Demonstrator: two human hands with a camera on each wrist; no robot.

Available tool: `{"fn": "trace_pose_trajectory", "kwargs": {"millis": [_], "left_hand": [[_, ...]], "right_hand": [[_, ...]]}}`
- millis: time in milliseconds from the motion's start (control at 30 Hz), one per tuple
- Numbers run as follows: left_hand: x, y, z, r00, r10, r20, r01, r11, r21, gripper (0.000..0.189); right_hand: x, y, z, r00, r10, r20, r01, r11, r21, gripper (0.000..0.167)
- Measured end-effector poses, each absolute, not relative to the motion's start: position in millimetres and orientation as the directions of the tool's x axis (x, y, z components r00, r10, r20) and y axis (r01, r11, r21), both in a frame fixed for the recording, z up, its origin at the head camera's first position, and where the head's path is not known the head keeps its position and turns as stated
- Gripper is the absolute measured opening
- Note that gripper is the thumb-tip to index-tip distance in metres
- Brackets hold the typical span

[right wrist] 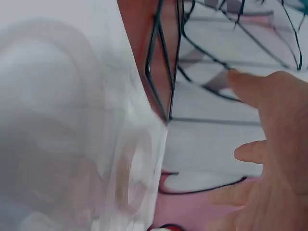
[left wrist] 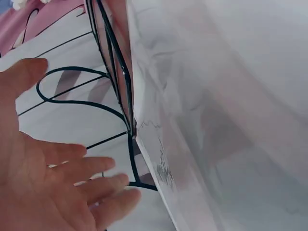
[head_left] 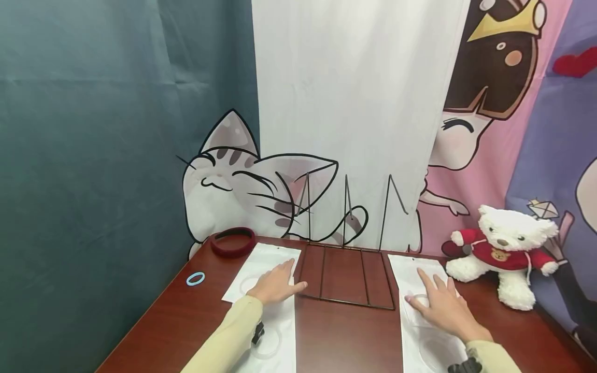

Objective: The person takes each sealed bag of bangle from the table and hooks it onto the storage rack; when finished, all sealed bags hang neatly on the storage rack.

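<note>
My left hand (head_left: 275, 284) is held over a white, translucent packet (head_left: 275, 254) on the left of the table, fingers extended and nothing in them. A similar white packet (head_left: 401, 267) lies to the right, and my right hand (head_left: 445, 308) is above it with spread fingers. Pale ring shapes show through both packets. In the wrist views the left hand (left wrist: 62, 178) and right hand (right wrist: 274, 144) look apart from the packets; whether any fingertip touches is unclear. Between the packets stands a black wire rack (head_left: 345, 301) with upright prongs at the back.
A dark red headband (head_left: 233, 253) lies at the back left, with a light-blue ring (head_left: 195, 279) nearer. At the right sits a white teddy bear (head_left: 508, 254) in a red top. Behind the brown table (head_left: 345, 336) hang printed curtains (head_left: 354, 103).
</note>
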State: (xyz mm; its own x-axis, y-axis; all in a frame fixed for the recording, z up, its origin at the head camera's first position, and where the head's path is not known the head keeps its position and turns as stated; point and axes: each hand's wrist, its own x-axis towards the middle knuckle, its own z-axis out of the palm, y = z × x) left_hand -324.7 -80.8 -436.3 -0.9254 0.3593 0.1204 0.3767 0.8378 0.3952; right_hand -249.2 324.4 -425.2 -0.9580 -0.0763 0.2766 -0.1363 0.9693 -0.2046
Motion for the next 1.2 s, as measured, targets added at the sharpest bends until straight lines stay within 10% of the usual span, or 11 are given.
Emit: {"fn": "trace_pose_trajectory", "kwargs": {"millis": [367,1200], "left_hand": [[-346.8,-68.9,-439.3,-0.905,0.414,0.102,0.415,0.803,0.428,0.066],[-350.1,-53.2,-449.0,-0.920,0.389,0.050,0.379,0.849,0.368,0.058]], "right_hand": [[-302.9,381.6,-432.3,-0.968,-0.059,0.244,-0.140,0.933,-0.331,0.067],[-325.4,410.6,-448.7,-0.988,0.147,-0.042,0.149,0.864,-0.481,0.104]]}}
